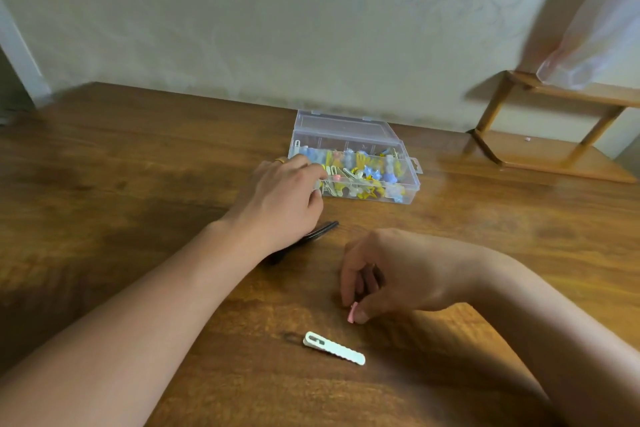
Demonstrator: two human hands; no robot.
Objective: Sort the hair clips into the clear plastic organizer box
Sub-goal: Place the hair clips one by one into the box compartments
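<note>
1. Step in hand: mid-sort. My left hand (pixel 280 199) is at the near-left corner of the clear plastic organizer box (pixel 408 191), fingers curled over the clips already inside. Looks like dropping one in, but whether it holds a clip I cannot tell; the fingertips are hidden.
2. My right hand (pixel 388 274) is near me on the wooden table (pixel 121 156), thumb and fingers pinching a small pink clip (pixel 352 312) just above the wood.
3. Box: lid open and tipped back toward the wall, far centre of the table, its compartments full of blue, yellow and white hair clips (pixel 367 172).
4. Loose on the table: white scalloped clip (pixel 334 348) near me, just beside my right hand, not touching it; black clip (pixel 323 229) partly under my left wrist.
5. Next, my judgement: carry the pink clip across to the box, pick a matching compartment, then go for the white and black ones.
6. Pose: left forearm stretched far and right, palm down; right wrist bent, knuckles up, fingers pointing down.
</note>
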